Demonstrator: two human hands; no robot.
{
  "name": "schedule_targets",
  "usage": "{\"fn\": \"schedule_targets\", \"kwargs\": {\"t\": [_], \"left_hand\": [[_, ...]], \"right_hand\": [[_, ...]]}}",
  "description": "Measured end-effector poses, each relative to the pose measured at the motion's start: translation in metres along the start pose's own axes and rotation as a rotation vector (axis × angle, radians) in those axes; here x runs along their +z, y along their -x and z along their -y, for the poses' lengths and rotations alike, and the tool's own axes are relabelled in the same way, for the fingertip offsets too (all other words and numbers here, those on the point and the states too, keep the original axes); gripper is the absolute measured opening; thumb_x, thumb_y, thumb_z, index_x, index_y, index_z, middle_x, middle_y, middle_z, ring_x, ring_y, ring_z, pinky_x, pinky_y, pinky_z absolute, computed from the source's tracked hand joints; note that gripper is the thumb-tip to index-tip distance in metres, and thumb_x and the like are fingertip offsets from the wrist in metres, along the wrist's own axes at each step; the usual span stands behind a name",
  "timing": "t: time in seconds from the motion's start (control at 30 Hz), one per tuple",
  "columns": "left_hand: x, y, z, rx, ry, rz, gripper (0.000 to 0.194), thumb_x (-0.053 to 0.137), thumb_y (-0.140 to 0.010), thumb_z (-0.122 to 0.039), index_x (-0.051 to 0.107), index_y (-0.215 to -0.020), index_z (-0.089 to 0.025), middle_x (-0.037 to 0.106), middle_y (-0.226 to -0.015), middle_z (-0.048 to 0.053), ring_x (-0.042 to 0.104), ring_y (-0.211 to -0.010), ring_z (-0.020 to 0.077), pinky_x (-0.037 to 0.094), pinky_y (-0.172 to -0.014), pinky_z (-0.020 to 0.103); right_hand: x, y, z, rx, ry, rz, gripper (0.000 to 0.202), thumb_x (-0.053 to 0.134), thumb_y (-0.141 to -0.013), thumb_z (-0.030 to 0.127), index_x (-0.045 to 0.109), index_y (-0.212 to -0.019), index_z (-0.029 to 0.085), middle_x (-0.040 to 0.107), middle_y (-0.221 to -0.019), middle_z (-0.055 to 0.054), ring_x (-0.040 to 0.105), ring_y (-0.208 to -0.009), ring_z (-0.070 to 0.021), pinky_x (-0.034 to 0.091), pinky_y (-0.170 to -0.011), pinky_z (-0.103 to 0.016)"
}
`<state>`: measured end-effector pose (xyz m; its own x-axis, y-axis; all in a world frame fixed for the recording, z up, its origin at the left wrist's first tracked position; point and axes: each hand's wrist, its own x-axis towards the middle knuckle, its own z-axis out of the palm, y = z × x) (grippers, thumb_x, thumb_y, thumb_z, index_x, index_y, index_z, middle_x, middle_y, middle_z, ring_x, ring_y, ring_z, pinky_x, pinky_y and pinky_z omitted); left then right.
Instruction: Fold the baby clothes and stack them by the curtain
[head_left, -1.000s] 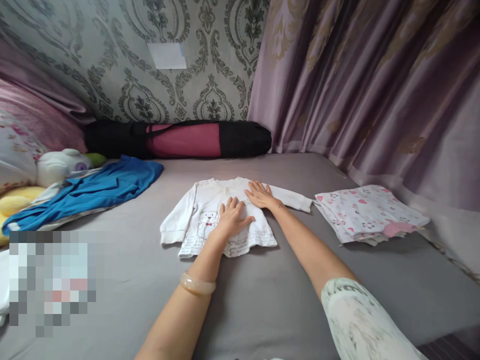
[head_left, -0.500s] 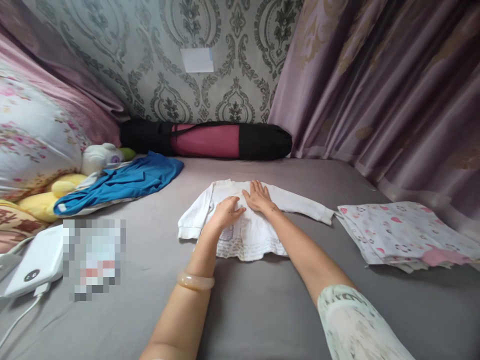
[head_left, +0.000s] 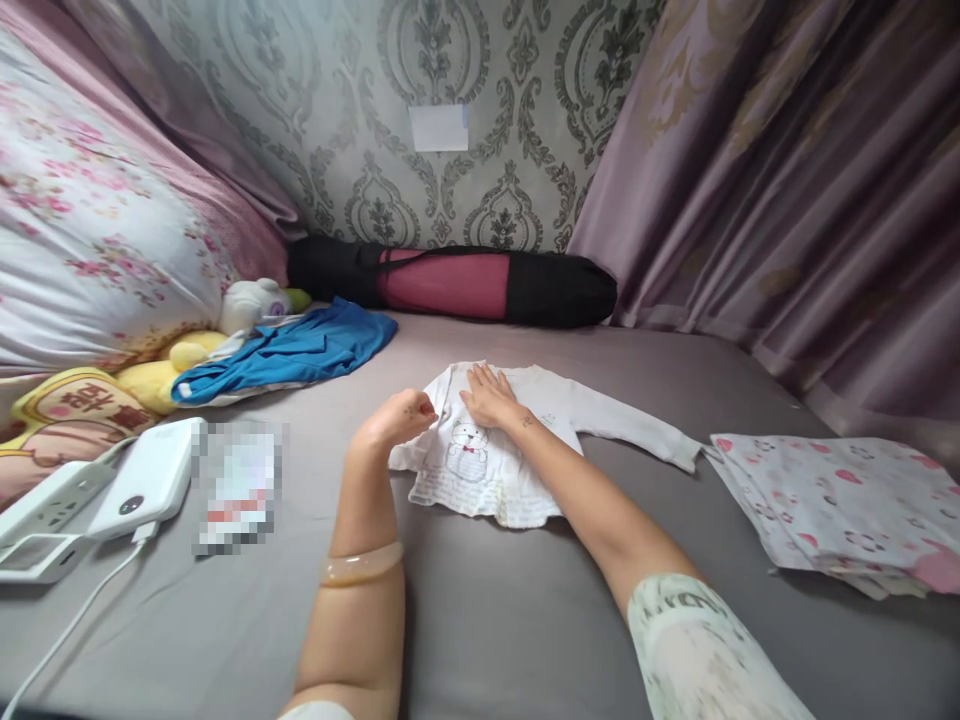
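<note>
A small white long-sleeved shirt lies spread on the grey bed sheet, with a bear print on its front and a frilled hem. My right hand rests flat on the upper chest of the shirt, fingers stretched out. At the sleeve on the left, my left hand is closed with its fingers curled against the cloth; it covers much of that sleeve, and the fingertips are partly hidden. The other sleeve stretches out to the right.
Folded printed cloth lies to the right, near the cuff. On the left are a blue garment, plush toys, a white power bank, a power strip and a blurred packet. A black-and-red long bag lies along the wall.
My left hand has moved left from the middle of the shirt to the sleeve, and its fingers have curled. My right hand has shifted slightly towards the shirt's middle. The view has turned left.
</note>
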<state>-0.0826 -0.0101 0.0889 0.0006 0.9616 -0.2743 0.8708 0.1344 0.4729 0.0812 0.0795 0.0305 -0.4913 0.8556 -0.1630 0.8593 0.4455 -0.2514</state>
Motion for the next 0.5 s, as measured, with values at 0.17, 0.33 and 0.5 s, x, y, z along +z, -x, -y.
{"fn": "schedule_targets", "kwargs": {"t": [0.17, 0.33, 0.5], "left_hand": [[-0.001, 0.002, 0.016, -0.118, 0.015, 0.131, 0.016, 0.057, -0.068, -0.021, 0.065, -0.082, -0.019, 0.073, -0.083, 0.003, 0.066, -0.078, 0.0168, 0.045, -0.061, 0.021], [0.0, 0.002, 0.024, -0.177, 0.034, 0.207, 0.037, 0.067, -0.059, -0.03, 0.062, -0.095, -0.019, 0.072, -0.101, 0.005, 0.067, -0.086, 0.0193, 0.047, -0.064, 0.022], [0.005, 0.002, 0.024, -0.155, 0.021, 0.239, 0.051, 0.073, -0.054, -0.033, 0.057, -0.1, -0.021, 0.07, -0.107, 0.005, 0.067, -0.09, 0.0198, 0.049, -0.068, 0.022]], "right_hand": [[0.002, -0.017, 0.008, 0.058, -0.06, 0.044, 0.066, 0.018, -0.1, 0.044, 0.015, -0.156, 0.009, 0.008, -0.164, -0.01, 0.001, -0.15, -0.0234, 0.002, -0.12, -0.043], [0.004, -0.025, 0.025, 0.188, -0.07, 0.053, 0.064, 0.019, -0.1, 0.043, 0.017, -0.156, 0.013, 0.005, -0.164, -0.011, -0.003, -0.15, -0.029, 0.001, -0.118, -0.053], [0.018, -0.025, 0.035, 0.243, -0.103, -0.063, 0.065, 0.018, -0.098, 0.047, 0.022, -0.155, 0.015, 0.008, -0.164, -0.01, -0.002, -0.15, -0.0302, -0.002, -0.117, -0.055]]}}
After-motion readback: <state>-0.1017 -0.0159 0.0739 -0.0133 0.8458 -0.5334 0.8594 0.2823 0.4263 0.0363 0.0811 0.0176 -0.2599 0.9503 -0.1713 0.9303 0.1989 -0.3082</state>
